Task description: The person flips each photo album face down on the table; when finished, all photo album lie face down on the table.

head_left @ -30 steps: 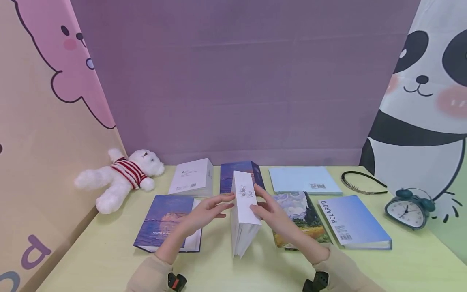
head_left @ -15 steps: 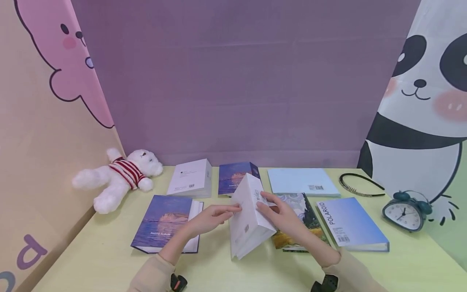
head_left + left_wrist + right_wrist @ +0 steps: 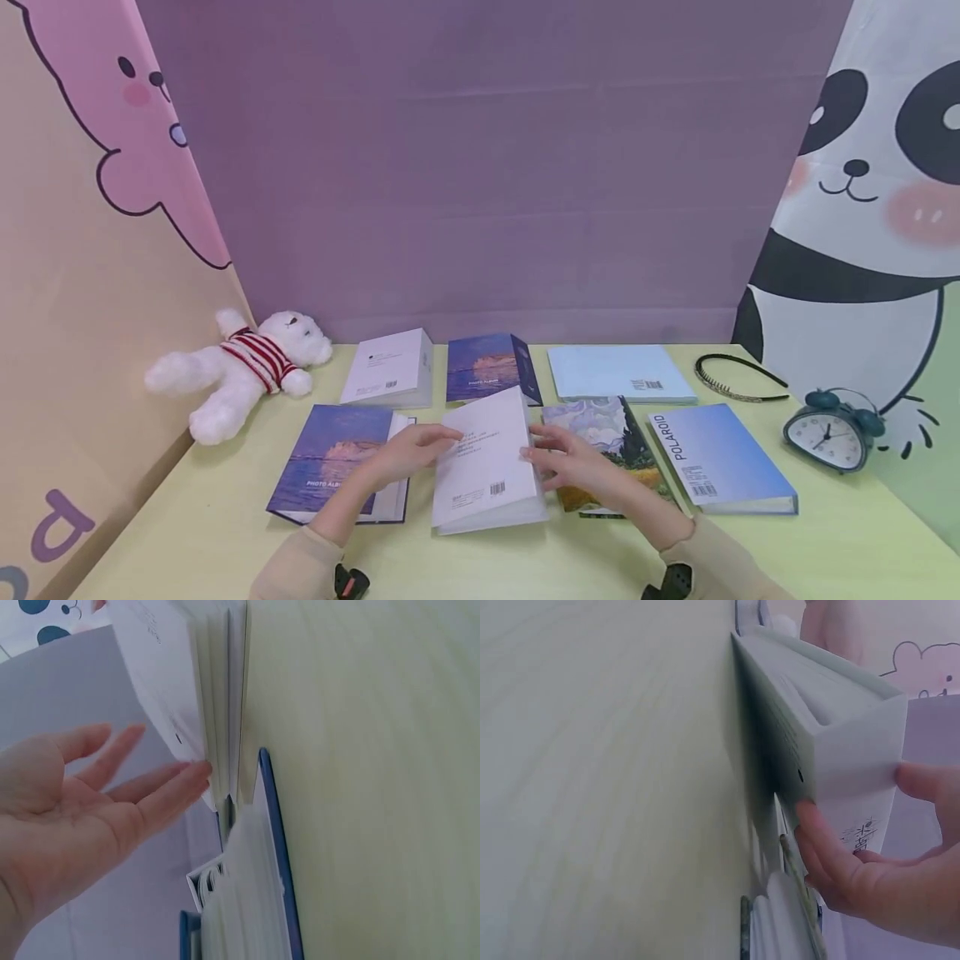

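A white photo album (image 3: 483, 471) with a barcode is tilted at the front middle of the table, its lower edge near the tabletop. My right hand (image 3: 585, 467) holds it by the spine at the right; in the right wrist view the thumb and fingers of that hand (image 3: 885, 870) span the white spine (image 3: 859, 765). At the album's left side is my left hand (image 3: 420, 450). Extended fingers of the left hand (image 3: 97, 802) touch the page edge of the album (image 3: 169, 682) in the left wrist view.
Left lies a blue photo album (image 3: 341, 458); right, a landscape-painting album (image 3: 600, 442) and a blue Polaroid album (image 3: 723, 458). Behind stand a white album (image 3: 386, 367), a blue album (image 3: 483, 367) and a pale blue one (image 3: 618, 372). A teddy bear (image 3: 258, 358), headband (image 3: 738, 387) and alarm clock (image 3: 832, 433) flank them.
The white album has turned from standing spine-up to lying back, its barcode cover now facing up. Both hands have moved with it.
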`<state>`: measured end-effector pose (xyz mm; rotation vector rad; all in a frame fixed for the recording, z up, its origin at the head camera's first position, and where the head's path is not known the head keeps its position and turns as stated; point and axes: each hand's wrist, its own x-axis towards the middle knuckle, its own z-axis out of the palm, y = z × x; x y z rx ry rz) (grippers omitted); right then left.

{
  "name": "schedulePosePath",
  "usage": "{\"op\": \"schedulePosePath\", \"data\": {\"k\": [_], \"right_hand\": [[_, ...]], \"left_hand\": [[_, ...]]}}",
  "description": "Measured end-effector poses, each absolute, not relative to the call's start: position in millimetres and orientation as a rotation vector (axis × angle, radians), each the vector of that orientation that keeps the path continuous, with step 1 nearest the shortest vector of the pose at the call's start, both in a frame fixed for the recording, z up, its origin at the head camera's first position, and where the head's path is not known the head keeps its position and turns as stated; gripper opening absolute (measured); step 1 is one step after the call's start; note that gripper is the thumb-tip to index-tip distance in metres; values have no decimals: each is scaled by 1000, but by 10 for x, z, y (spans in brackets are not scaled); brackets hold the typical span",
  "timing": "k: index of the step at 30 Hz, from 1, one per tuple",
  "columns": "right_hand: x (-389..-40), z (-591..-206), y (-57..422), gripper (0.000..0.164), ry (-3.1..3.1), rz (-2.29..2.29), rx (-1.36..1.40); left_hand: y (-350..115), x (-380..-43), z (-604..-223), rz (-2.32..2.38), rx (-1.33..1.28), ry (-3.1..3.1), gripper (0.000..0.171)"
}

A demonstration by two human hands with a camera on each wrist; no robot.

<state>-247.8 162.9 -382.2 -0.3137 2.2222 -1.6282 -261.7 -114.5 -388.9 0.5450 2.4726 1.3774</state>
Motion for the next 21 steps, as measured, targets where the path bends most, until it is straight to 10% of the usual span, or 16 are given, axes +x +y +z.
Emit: {"op": "schedulePosePath", "data": {"k": [21], "right_hand": [[-2481, -3903, 1597, 63, 2408, -1400, -417]], "left_hand": [[-1208, -2638, -3904, 1243, 538, 2412, 39]]}}
